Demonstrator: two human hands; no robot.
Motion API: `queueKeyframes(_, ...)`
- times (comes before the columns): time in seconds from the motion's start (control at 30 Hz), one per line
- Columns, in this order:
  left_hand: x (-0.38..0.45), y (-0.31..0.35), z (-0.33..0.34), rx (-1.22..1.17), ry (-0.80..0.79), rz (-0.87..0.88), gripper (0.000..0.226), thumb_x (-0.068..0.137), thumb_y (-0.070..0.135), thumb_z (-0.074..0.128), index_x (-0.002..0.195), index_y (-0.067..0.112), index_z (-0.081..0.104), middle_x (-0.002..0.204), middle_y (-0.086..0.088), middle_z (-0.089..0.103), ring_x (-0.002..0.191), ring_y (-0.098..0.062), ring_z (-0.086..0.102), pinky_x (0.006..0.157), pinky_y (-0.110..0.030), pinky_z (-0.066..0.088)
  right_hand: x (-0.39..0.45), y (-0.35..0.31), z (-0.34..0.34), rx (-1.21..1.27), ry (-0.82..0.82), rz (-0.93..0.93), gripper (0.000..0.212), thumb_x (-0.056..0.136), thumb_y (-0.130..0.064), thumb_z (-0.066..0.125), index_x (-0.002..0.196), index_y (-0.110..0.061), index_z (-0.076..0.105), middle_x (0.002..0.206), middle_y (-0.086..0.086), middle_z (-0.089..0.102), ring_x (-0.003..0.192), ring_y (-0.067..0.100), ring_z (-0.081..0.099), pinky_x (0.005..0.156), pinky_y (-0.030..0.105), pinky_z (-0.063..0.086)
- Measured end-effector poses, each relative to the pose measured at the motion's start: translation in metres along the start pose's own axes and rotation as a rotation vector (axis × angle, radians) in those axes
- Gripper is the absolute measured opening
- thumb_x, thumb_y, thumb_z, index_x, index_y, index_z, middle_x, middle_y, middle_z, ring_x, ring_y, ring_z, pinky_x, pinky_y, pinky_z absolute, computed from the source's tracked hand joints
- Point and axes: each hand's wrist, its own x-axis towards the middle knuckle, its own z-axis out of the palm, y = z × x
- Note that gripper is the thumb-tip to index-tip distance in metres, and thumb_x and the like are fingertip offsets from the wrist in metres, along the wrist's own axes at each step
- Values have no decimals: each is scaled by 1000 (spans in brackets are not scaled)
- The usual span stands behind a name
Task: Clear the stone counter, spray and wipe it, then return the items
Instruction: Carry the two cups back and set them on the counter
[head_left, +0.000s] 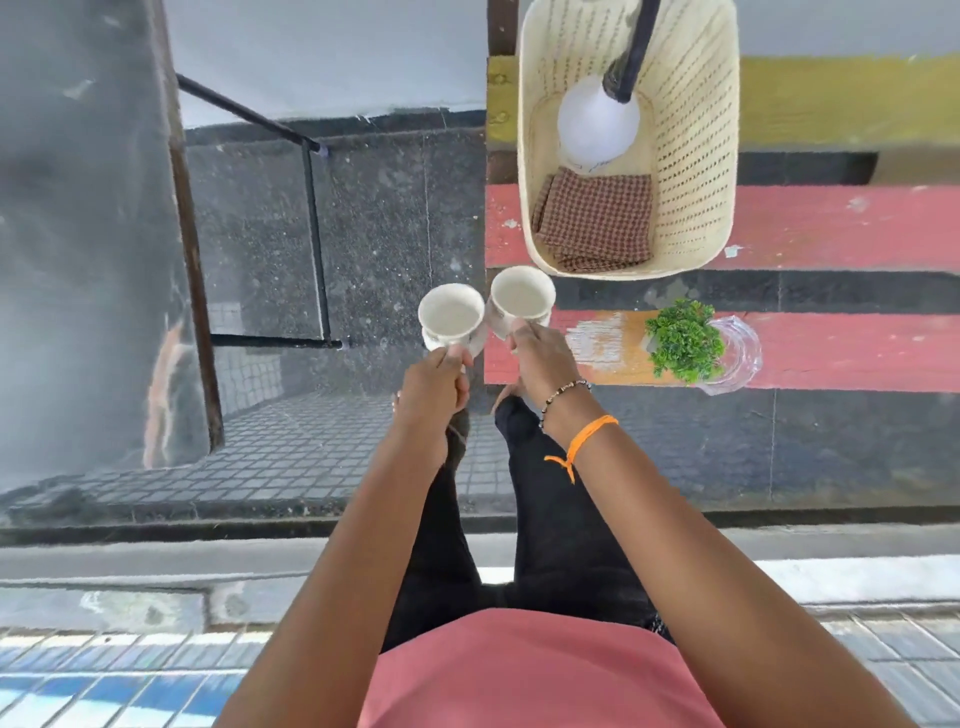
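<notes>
Head view looks steeply down past a pink shirt and dark trousers to two outstretched arms. Left hand (434, 382) has its fingers curled round the handle side of a white cup (451, 316) that sits on a small saucer (475, 340), the whole held out over the dark speckled floor. Right hand (543, 358), with a beaded bracelet (563, 395) and an orange thread (584, 441) on its wrist, grips a second white cup (522, 296) at its near side; this one hangs at the left end of the painted surface (831, 228), whose planks run red, black and yellow. Both cups stand upright, look empty inside, and are just beside each other, rims nearly touching.

On that surface, farther off, stands a cream plastic basket (701, 156). Inside it lie a folded brown checked cloth (597, 223) at the near end and a white spray bottle (597, 122) with a dark nozzle beyond it. To the right of the second cup, near the edge, a small green plant (683, 340) sits against a clear glass dish (740, 351). A black metal frame (314, 234) stands on the left.
</notes>
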Motion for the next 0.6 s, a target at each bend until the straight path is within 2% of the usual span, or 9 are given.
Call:
queueKeyframes(0.07, -20, 10, -17, -84, 26, 32, 34, 96, 8, 38, 64, 14, 49, 33, 12, 35, 29, 0, 28, 35, -10, 22, -16, -19, 7, -23, -44, -70, 41, 96, -14, 37, 55, -18, 39, 58, 4, 41, 69, 23, 41, 66, 29, 29)
queueKeyframes(0.17, -50, 23, -45, -138, 63, 114, 32, 97, 13, 39, 67, 15, 50, 49, 5, 33, 39, -4, 29, 42, -12, 25, -46, -46, 18, -20, -77, -183, 40, 95, -16, 40, 56, -19, 40, 52, -1, 37, 53, 17, 35, 55, 30, 27)
queueKeyframes(0.23, -70, 29, -64, -165, 61, 204, 31, 97, 16, 38, 69, 17, 50, 54, 4, 33, 44, -5, 29, 44, -13, 26, -67, -61, 27, 14, -79, -245, 37, 94, -18, 43, 57, -19, 41, 51, -3, 35, 51, 13, 33, 55, 29, 28)
queueKeyframes(0.33, -97, 32, -97, -310, 39, 303, 34, 99, 20, 38, 68, 19, 51, 51, 7, 35, 43, -2, 30, 48, -12, 29, -102, -80, 44, 71, -124, -346, 35, 94, -18, 45, 59, -18, 42, 55, -3, 35, 45, 8, 33, 57, 32, 34)
queueKeyframes(0.4, -112, 32, -120, -361, 69, 358, 35, 99, 21, 38, 67, 20, 53, 46, 11, 36, 43, -2, 31, 47, -12, 30, -124, -90, 58, 47, -169, -414, 35, 95, -21, 45, 60, -19, 46, 56, -3, 36, 40, 2, 36, 53, 27, 38)
queueKeyframes(0.5, -129, 27, -155, -423, 127, 441, 36, 99, 20, 39, 66, 22, 53, 45, 13, 38, 43, -2, 31, 51, -17, 28, -154, -102, 84, 13, -202, -518, 35, 95, -23, 46, 61, -21, 49, 55, -5, 39, 45, 3, 39, 52, 20, 40)
queueKeyframes(0.6, -147, 14, -198, -471, 189, 484, 36, 99, 22, 38, 66, 21, 52, 43, 14, 36, 43, -2, 31, 51, -18, 28, -186, -108, 120, 5, -255, -595, 34, 95, -21, 47, 61, -20, 49, 57, -5, 41, 47, 5, 37, 53, 22, 39)
